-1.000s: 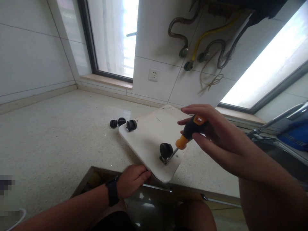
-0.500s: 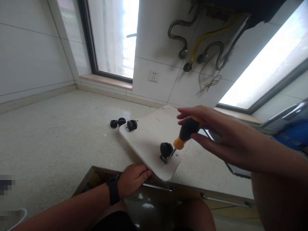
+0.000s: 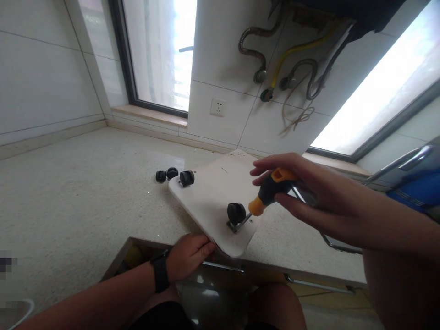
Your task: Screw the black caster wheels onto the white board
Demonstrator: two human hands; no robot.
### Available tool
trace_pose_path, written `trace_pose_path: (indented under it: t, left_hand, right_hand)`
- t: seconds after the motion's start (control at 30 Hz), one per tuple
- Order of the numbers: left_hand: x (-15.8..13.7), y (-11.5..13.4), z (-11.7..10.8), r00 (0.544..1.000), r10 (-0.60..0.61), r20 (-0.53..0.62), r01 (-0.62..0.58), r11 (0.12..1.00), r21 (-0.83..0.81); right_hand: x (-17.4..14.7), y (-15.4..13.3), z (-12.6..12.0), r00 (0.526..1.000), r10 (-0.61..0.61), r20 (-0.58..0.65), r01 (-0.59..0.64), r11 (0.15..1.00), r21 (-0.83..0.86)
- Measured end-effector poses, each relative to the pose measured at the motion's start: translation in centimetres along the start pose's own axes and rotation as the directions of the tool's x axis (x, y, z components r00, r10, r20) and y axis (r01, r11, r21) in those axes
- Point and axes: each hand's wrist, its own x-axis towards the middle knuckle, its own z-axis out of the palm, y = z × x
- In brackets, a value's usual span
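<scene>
A white board (image 3: 209, 197) lies on the counter, its near corner reaching over the front edge. My left hand (image 3: 190, 256) grips that near edge, thumb on top. In my right hand (image 3: 302, 188) is a screwdriver (image 3: 271, 190) with a black and orange handle, held loosely between the thumb and the fingers. Its shaft slants down to the mounting plate of a black caster (image 3: 236, 213) at the near corner; the tip itself is too small to make out. Another caster (image 3: 187, 178) stands on the board's left corner.
Two loose casters (image 3: 167, 174) lie on the counter (image 3: 85, 197) just left of the board. Below the counter edge are drawers with metal handles (image 3: 319, 284). Pipes and a yellow hose (image 3: 285, 52) hang on the tiled wall behind. A metal frame with blue material (image 3: 415, 183) stands at right.
The screwdriver handle has tilted further over to the right, showing its orange end. My right hand has shifted slightly with it. My left hand keeps its hold on the board.
</scene>
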Motion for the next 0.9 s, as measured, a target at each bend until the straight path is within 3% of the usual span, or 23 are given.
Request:
trace_pose_path:
  t: [0.07, 0.2, 0.27, 0.33, 0.43, 0.5, 0.6, 0.73, 0.8, 0.9]
  left_hand:
    - [0.0, 0.0, 0.0, 1.0, 0.001, -0.001, -0.001, 1.0, 0.0]
    - [0.0, 0.1, 0.0, 1.0, 0.007, 0.005, -0.007, 1.0, 0.005]
    - [0.0, 0.3, -0.1, 1.0, 0.007, 0.006, -0.007, 1.0, 0.008]
    - [0.1, 0.4, -0.1, 1.0, 0.0, 0.009, 0.0, 1.0, 0.01]
    - [0.1, 0.4, -0.1, 1.0, -0.013, 0.01, 0.013, 1.0, 0.012]
    - [0.1, 0.3, -0.2, 1.0, -0.015, 0.018, 0.014, 1.0, 0.015]
    - [0.1, 0.2, -0.2, 0.999, -0.013, 0.031, 0.013, 1.0, 0.016]
    - [0.1, 0.3, -0.3, 0.999, -0.033, 0.029, 0.033, 0.999, 0.021]
    - [0.1, 0.3, -0.3, 0.999, -0.026, 0.033, 0.025, 0.999, 0.02]
    - [0.1, 0.3, -0.4, 0.999, -0.009, 0.037, 0.008, 1.0, 0.028]
  right_hand:
    - [0.4, 0.2, 0.2, 0.999, 0.023, -0.026, -0.023, 1.0, -0.019]
    - [1.0, 0.3, 0.9, 0.977, 0.104, -0.185, -0.157, 0.941, -0.3]
    - [1.0, 0.3, 1.0, 0.966, 0.131, -0.223, -0.207, 0.91, -0.36]
    - [0.7, 0.3, 0.8, 0.979, 0.106, -0.176, -0.157, 0.939, -0.305]
    - [0.3, 0.5, 0.2, 1.0, 0.009, -0.005, -0.009, 1.0, -0.017]
    - [0.4, 0.8, 0.1, 0.999, -0.02, 0.033, 0.016, 0.993, 0.116]
    - [0.9, 1.0, 0.7, 0.994, 0.049, -0.1, -0.049, 0.999, -0.001]
    - [1.3, 0.7, 1.8, 0.934, 0.135, -0.33, -0.228, 0.938, -0.26]
    - [1.1, 0.6, 1.8, 0.934, 0.15, -0.323, -0.237, 0.939, -0.25]
    - [0.4, 0.8, 1.2, 0.978, 0.118, -0.173, -0.123, 0.992, -0.018]
